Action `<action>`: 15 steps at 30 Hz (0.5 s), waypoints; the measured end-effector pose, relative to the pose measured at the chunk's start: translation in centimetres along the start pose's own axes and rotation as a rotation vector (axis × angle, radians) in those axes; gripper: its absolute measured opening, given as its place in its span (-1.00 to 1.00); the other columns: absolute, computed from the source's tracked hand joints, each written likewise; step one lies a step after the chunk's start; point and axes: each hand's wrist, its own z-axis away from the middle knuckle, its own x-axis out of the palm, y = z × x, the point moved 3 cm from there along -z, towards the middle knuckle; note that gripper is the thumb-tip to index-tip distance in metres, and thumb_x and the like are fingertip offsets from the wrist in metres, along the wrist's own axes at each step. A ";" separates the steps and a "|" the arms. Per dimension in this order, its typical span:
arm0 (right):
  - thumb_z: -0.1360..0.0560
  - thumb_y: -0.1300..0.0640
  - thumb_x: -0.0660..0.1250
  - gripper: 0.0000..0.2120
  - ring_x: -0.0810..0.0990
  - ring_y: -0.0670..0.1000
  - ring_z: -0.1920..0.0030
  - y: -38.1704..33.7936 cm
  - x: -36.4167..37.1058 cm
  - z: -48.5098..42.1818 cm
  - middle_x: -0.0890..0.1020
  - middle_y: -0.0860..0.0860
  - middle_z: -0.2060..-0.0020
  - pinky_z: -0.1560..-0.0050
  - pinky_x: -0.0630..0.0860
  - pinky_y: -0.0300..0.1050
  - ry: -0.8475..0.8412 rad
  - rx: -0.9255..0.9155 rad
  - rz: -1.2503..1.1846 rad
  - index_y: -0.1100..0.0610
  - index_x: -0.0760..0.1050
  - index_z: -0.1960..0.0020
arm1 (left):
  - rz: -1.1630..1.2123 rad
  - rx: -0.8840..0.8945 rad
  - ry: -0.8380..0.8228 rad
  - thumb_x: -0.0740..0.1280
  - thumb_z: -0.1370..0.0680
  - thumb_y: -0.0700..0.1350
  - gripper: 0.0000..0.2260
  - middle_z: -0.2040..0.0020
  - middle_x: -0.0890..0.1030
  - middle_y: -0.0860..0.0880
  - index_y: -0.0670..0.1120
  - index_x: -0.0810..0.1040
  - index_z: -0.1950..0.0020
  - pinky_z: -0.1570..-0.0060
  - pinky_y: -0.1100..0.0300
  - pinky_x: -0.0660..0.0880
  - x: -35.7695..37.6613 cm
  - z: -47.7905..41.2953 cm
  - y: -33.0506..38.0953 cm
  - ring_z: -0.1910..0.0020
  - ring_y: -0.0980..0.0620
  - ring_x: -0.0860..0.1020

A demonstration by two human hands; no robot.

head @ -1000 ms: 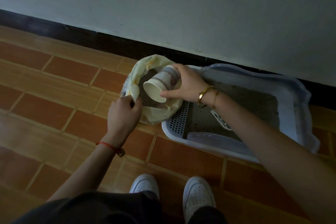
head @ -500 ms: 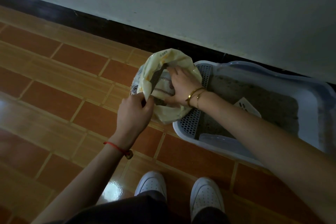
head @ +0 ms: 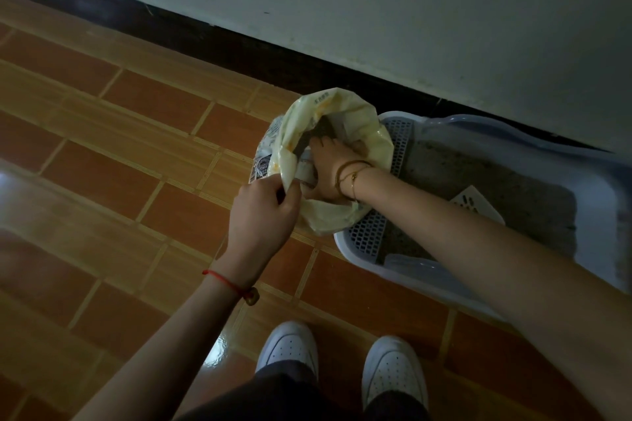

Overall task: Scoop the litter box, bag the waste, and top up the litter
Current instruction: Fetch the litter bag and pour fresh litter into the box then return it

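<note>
Bag (head: 345,113) pinched by left hand (head: 261,212) (right hand (head: 333,164) grips cup (head: 305,170) inside).

The right hand (head: 330,164) and its paper cup (head: 305,170) fill the mouth of the litter bag (head: 345,113), whose near rim the left hand (head: 261,212) pinches. Open tiled floor (head: 119,147) lies leftward. The wall (head: 376,10) stands close behind the litter box (head: 596,215), where a scoop (head: 475,203) lies on the litter.

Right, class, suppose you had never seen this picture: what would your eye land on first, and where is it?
The pale yellow bag in the middle, on the tiled floor at the left end of the litter box: the left hand pinches its rim while the right hand reaches inside. To its right, along the wall, the box holds grey litter with a white scoop on it.
</note>
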 end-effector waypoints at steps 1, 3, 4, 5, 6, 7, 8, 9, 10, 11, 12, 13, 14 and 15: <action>-0.31 -0.22 0.43 -0.19 0.38 0.14 -0.28 0.2 0.1 0.2 0.38 0.13 -0.27 -0.22 0.37 0.03 -0.019 0.019 -0.059 0.18 0.21 -0.36 | 0.002 0.001 0.001 0.15 -0.52 0.11 -0.59 0.43 0.56 -0.15 -0.20 0.53 0.28 0.49 -0.10 0.47 0.1 0.0 -0.1 0.50 -0.15 0.51; -0.29 -0.23 0.45 -0.18 0.44 0.14 -0.25 0.6 0.0 0.5 0.43 0.12 -0.24 -0.15 0.39 -0.01 -0.053 0.055 -0.170 0.18 0.24 -0.35 | 0.010 0.000 0.003 0.15 -0.51 0.11 -0.59 0.42 0.57 -0.15 -0.20 0.54 0.27 0.49 -0.11 0.48 0.1 0.0 -0.1 0.49 -0.15 0.53; -0.27 -0.24 0.46 -0.17 0.46 0.13 -0.23 0.8 -0.3 0.7 0.45 0.12 -0.23 -0.12 0.41 -0.03 -0.064 0.061 -0.212 0.18 0.25 -0.35 | 0.014 0.000 0.004 0.15 -0.51 0.12 -0.58 0.42 0.57 -0.15 -0.20 0.54 0.26 0.49 -0.11 0.49 0.1 0.0 -0.1 0.49 -0.15 0.53; -0.26 -0.25 0.47 -0.15 0.47 0.12 -0.22 1.0 -0.7 0.9 0.46 0.11 -0.22 -0.09 0.42 -0.05 -0.072 0.061 -0.241 0.18 0.26 -0.35 | 0.016 0.002 0.006 0.15 -0.51 0.13 -0.58 0.42 0.57 -0.15 -0.20 0.54 0.26 0.48 -0.11 0.49 0.1 0.0 -0.2 0.49 -0.15 0.53; -0.24 -0.25 0.49 -0.14 0.48 0.11 -0.20 1.3 -1.2 1.0 0.47 0.10 -0.21 -0.07 0.43 -0.06 -0.075 0.063 -0.264 0.17 0.27 -0.35 | 0.016 0.006 0.008 0.15 -0.52 0.12 -0.58 0.42 0.57 -0.15 -0.20 0.54 0.26 0.49 -0.11 0.49 0.0 0.0 -0.2 0.49 -0.15 0.52; -0.22 -0.24 0.50 -0.14 0.49 0.10 -0.18 1.7 -1.8 1.3 0.48 0.09 -0.19 -0.06 0.45 -0.07 -0.069 0.068 -0.287 0.16 0.28 -0.34 | 0.018 0.011 0.009 0.16 -0.52 0.12 -0.58 0.42 0.57 -0.15 -0.20 0.54 0.26 0.49 -0.11 0.49 -0.1 0.0 -0.2 0.49 -0.15 0.52; -0.21 -0.24 0.51 -0.15 0.49 0.08 -0.18 2.0 -2.5 1.6 0.49 0.07 -0.18 -0.06 0.46 -0.08 -0.054 0.073 -0.311 0.14 0.29 -0.33 | 0.023 0.014 0.009 0.17 -0.54 0.10 -0.59 0.42 0.57 -0.16 -0.20 0.54 0.26 0.49 -0.11 0.49 -0.1 0.0 -0.2 0.49 -0.15 0.53; -0.20 -0.24 0.51 -0.15 0.48 0.07 -0.19 2.5 -3.2 2.0 0.48 0.06 -0.19 -0.07 0.46 -0.08 -0.038 0.076 -0.333 0.12 0.30 -0.34 | 0.030 0.014 0.009 0.19 -0.57 0.07 -0.60 0.41 0.58 -0.17 -0.21 0.54 0.26 0.49 -0.11 0.50 -0.2 0.0 -0.2 0.49 -0.16 0.54; -0.20 -0.24 0.51 -0.15 0.48 0.06 -0.20 2.9 -3.8 2.4 0.48 0.04 -0.20 -0.08 0.46 -0.09 -0.021 0.079 -0.356 0.11 0.30 -0.34 | 0.036 0.013 0.010 0.21 -0.60 0.03 -0.62 0.40 0.59 -0.18 -0.22 0.54 0.25 0.49 -0.11 0.51 -0.2 0.0 -0.1 0.48 -0.18 0.55; -0.21 -0.25 0.51 -0.15 0.47 0.05 -0.21 3.4 -4.5 3.0 0.47 0.04 -0.22 -0.09 0.46 -0.09 -0.004 0.086 -0.382 0.10 0.30 -0.35 | 0.039 0.013 0.010 0.23 -0.62 -0.01 -0.64 0.39 0.59 -0.19 -0.23 0.54 0.24 0.48 -0.10 0.51 -0.2 0.0 0.0 0.46 -0.19 0.56; -0.23 -0.25 0.50 -0.15 0.47 0.04 -0.22 3.9 -5.0 3.7 0.46 0.03 -0.24 -0.11 0.47 -0.09 0.008 0.097 -0.411 0.10 0.29 -0.36 | 0.042 0.011 0.010 0.23 -0.62 -0.03 -0.66 0.38 0.59 -0.19 -0.23 0.54 0.23 0.47 -0.09 0.51 -0.2 0.1 0.2 0.45 -0.20 0.56; -0.24 -0.26 0.49 -0.15 0.47 0.04 -0.23 4.5 -5.5 4.3 0.46 0.04 -0.26 -0.14 0.48 -0.07 0.015 0.106 -0.443 0.11 0.28 -0.38 | 0.046 0.009 0.009 0.23 -0.62 -0.05 -0.67 0.38 0.60 -0.19 -0.23 0.55 0.23 0.46 -0.07 0.52 -0.2 0.1 0.3 0.45 -0.19 0.57; -0.25 -0.26 0.48 -0.14 0.47 0.05 -0.23 5.1 -5.7 4.9 0.45 0.04 -0.27 -0.17 0.49 -0.04 0.013 0.125 -0.488 0.10 0.27 -0.39 | 0.052 0.005 0.006 0.23 -0.62 -0.05 -0.68 0.37 0.60 -0.18 -0.23 0.55 0.23 0.46 -0.07 0.53 -0.2 0.1 0.5 0.45 -0.17 0.58; -0.26 -0.26 0.48 -0.15 0.48 0.05 -0.23 5.7 -6.0 5.5 0.47 0.03 -0.27 -0.18 0.51 -0.01 0.006 0.145 -0.548 0.09 0.27 -0.39 | 0.058 0.003 0.004 0.23 -0.62 -0.06 -0.68 0.37 0.60 -0.17 -0.22 0.55 0.23 0.46 -0.07 0.53 -0.2 0.2 0.6 0.45 -0.17 0.58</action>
